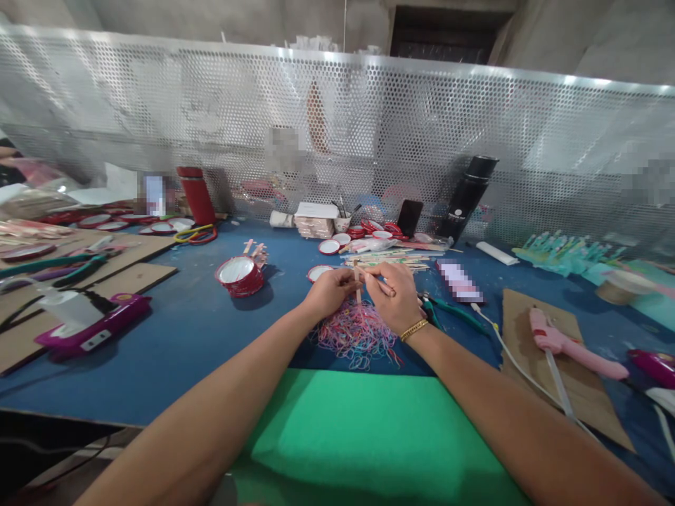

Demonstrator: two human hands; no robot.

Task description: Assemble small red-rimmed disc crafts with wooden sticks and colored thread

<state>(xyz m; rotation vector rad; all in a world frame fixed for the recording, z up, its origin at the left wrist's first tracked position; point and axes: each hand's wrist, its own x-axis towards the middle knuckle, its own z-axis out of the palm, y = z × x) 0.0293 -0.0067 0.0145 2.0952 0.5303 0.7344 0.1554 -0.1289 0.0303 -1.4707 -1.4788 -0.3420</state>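
Observation:
My left hand (331, 291) is closed, pinching a flat light wooden stick (358, 287) that stands upright between my two hands. My right hand (394, 294), with a gold bracelet at the wrist, curls its fingers around a slim pinkish-brown stick (387, 288); one end of it points at the wooden stick. Whether that slim stick is a pen or a tool, I cannot tell. Just below both hands lies a tangled heap of thin multicoloured strings (359, 336). A red-rimmed white disc (318, 273) is beside my left hand, partly hidden. Green-handled pliers (456, 314) rest right of my right hand.
A stack of red-rimmed discs (240, 276) stands to the left. Behind are loose sticks (411, 260), a black bottle (467, 200) and a red bottle (196, 197). At right, a pink glue gun (572, 344) lies on cardboard (519, 330), near a phone (458, 281) with its cable.

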